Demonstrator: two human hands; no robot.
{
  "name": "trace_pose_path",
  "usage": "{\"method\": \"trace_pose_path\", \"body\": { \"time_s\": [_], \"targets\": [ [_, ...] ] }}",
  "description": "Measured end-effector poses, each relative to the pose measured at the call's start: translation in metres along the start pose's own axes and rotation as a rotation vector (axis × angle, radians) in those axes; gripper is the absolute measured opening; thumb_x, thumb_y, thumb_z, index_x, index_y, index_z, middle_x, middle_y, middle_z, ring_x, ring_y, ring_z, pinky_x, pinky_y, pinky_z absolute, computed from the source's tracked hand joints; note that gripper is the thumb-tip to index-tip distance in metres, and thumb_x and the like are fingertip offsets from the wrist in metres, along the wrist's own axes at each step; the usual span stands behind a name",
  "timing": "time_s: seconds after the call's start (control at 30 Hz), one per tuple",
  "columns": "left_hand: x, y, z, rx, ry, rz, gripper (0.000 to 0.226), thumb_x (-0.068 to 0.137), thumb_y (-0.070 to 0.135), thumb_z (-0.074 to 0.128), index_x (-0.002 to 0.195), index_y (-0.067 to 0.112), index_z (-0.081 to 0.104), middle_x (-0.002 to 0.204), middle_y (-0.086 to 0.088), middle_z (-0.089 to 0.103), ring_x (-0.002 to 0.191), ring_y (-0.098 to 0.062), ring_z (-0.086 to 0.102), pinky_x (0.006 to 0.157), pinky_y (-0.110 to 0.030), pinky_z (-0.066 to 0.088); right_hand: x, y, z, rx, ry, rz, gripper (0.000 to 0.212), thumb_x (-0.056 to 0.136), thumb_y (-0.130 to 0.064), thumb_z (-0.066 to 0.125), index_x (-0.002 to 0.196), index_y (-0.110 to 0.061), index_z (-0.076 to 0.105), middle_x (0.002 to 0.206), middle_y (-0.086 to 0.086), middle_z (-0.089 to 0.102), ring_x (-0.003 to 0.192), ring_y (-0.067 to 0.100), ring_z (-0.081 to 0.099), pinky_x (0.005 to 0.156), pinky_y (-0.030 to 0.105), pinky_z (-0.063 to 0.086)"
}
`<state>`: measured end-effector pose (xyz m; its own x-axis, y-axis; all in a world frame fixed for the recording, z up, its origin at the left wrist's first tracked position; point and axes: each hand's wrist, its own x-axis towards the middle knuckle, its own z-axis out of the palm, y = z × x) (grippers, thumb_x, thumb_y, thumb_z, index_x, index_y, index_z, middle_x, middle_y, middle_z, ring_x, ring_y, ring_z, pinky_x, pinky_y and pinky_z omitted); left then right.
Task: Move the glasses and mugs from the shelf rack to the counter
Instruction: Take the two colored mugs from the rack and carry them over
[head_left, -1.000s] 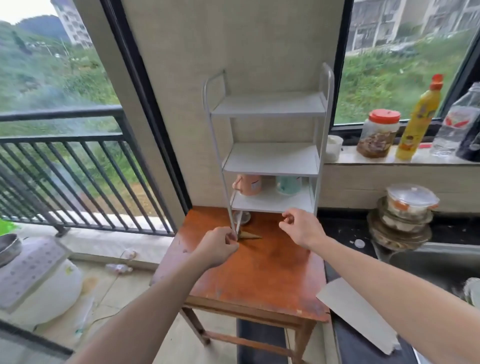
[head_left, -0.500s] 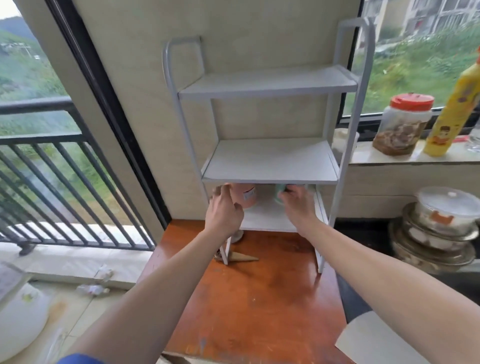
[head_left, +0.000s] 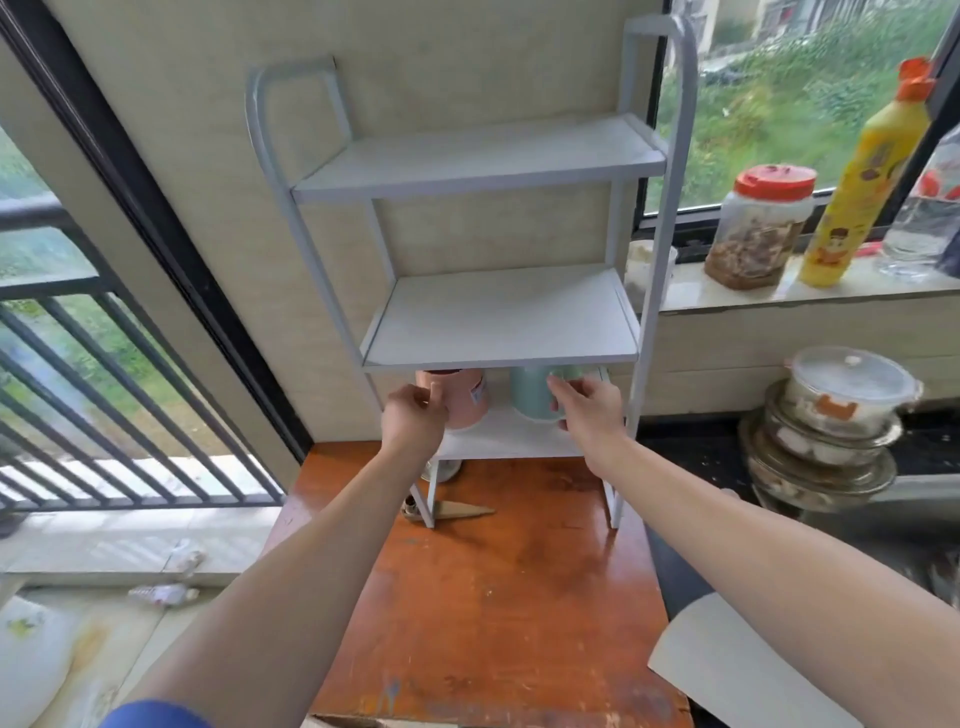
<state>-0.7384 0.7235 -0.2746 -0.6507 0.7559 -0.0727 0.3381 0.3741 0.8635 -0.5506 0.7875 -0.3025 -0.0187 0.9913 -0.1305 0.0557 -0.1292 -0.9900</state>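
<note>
A white three-tier shelf rack (head_left: 498, 156) stands at the back of a reddish wooden table (head_left: 498, 597). Its top and middle shelves hold nothing. On the bottom shelf a pink mug (head_left: 465, 402) stands at the left and a pale green mug (head_left: 530, 395) at the right, both partly hidden under the middle shelf. My left hand (head_left: 413, 421) is closed around the pink mug's left side. My right hand (head_left: 587, 408) wraps the green mug from the right. Both mugs still rest on the shelf.
A dark counter (head_left: 701, 457) lies right of the table, with stacked lidded bowls (head_left: 831, 431). The windowsill holds a red-lidded jar (head_left: 758, 228), a yellow bottle (head_left: 867, 176) and a clear bottle (head_left: 930, 208). A wooden wedge (head_left: 457, 512) lies by the rack's front left leg. A balcony railing (head_left: 104, 395) is at left.
Both hands rose from the table's surface into the bottom shelf and closed on the mugs, left on pink, right on green. The camera moved nearer the rack.
</note>
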Motion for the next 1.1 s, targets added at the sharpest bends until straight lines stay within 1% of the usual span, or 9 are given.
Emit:
{"method": "trace_pose_path", "body": {
  "time_s": [0.13,0.3,0.37,0.47,0.57,0.7,0.9,1.0,1.1],
  "targets": [
    [-0.02,-0.008,-0.019,-0.11,-0.15,-0.066,0.004,0.08,0.011,0.065,0.08,0.012,0.061,0.074,-0.006,0.062,0.07,-0.021,0.057,0.063,-0.029,0.047,-0.018,-0.001,-0.014,-0.044,-0.072,0.041,0.026,0.092,-0.031,0.063,0.076,-0.01,0.064,0.075,0.005,0.062,0.076,0.018,0.061,0.072,0.034,0.056],
    [-0.051,-0.019,-0.048,-0.206,-0.261,-0.141,0.011,0.07,0.002,0.065,0.077,0.008,0.057,0.08,-0.014,0.064,0.078,-0.028,0.06,0.078,-0.044,0.054,-0.052,-0.004,-0.028,-0.114,-0.109,0.053,0.031,0.096,-0.029,0.059,0.071,-0.01,0.057,0.08,0.008,0.061,0.081,0.02,0.061,0.074,0.033,0.058],
    [-0.066,-0.021,-0.058,-0.303,-0.289,-0.177,0.012,0.074,-0.001,0.063,0.075,0.007,0.054,0.072,-0.01,0.064,0.074,-0.026,0.062,0.07,-0.04,0.055,-0.069,-0.005,-0.035,-0.088,-0.104,0.074,0.032,0.096,-0.027,0.06,0.069,-0.01,0.057,0.076,0.006,0.059,0.078,0.021,0.059,0.074,0.035,0.058],
    [-0.092,-0.023,-0.07,-0.414,-0.31,-0.198,0.018,0.081,-0.004,0.059,0.07,0.008,0.052,0.052,-0.002,0.055,0.06,-0.022,0.054,0.058,-0.034,0.048,-0.099,-0.004,-0.049,-0.063,-0.092,0.091,0.031,0.096,-0.026,0.059,0.071,-0.008,0.059,0.072,0.006,0.057,0.075,0.021,0.057,0.069,0.035,0.055],
    [-0.126,-0.033,-0.078,-0.436,-0.354,-0.22,0.02,0.085,-0.003,0.057,0.069,0.007,0.053,0.053,-0.005,0.043,0.056,-0.022,0.043,0.053,-0.032,0.04,-0.137,0.001,-0.071,-0.022,-0.055,0.124,0.03,0.095,-0.022,0.059,0.07,-0.006,0.063,0.063,0.005,0.056,0.066,0.021,0.054,0.061,0.035,0.051],
    [-0.178,-0.05,-0.08,-0.429,-0.44,-0.304,0.007,0.088,0.004,0.056,0.082,0.005,0.058,0.063,-0.007,0.04,0.063,-0.022,0.042,0.059,-0.037,0.041,-0.197,0.011,-0.111,-0.001,-0.073,0.191,0.028,0.094,-0.02,0.059,0.067,-0.011,0.064,0.053,-0.001,0.057,0.058,0.017,0.053,0.058,0.033,0.047],
    [-0.245,-0.043,-0.053,-0.417,-0.619,-0.342,0.025,0.091,0.012,0.05,0.078,0.004,0.069,0.053,-0.005,0.049,0.064,-0.02,0.046,0.065,-0.037,0.046,-0.272,0.011,-0.184,0.05,-0.039,0.241,0.023,0.091,-0.014,0.059,0.068,-0.012,0.064,0.054,0.001,0.052,0.052,0.012,0.049,0.054,0.029,0.042],
    [-0.281,-0.029,-0.024,-0.378,-0.711,-0.306,0.027,0.095,0.013,0.046,0.092,0.001,0.071,0.067,-0.01,0.053,0.074,-0.024,0.05,0.075,-0.04,0.049,-0.305,0.012,-0.227,0.093,0.003,0.24,0.025,0.09,-0.014,0.057,0.066,-0.016,0.062,0.053,-0.002,0.05,0.049,0.01,0.045,0.049,0.025,0.038],
    [-0.318,-0.009,0.011,-0.357,-0.799,-0.273,0.02,0.093,0.008,0.047,0.091,-0.001,0.066,0.071,-0.012,0.051,0.072,-0.024,0.048,0.073,-0.038,0.048,-0.336,0.016,-0.275,0.137,0.122,0.267,0.028,0.091,-0.015,0.058,0.063,-0.012,0.062,0.048,0.0,0.049,0.048,0.013,0.042,0.048,0.026,0.033]
  ]
}}
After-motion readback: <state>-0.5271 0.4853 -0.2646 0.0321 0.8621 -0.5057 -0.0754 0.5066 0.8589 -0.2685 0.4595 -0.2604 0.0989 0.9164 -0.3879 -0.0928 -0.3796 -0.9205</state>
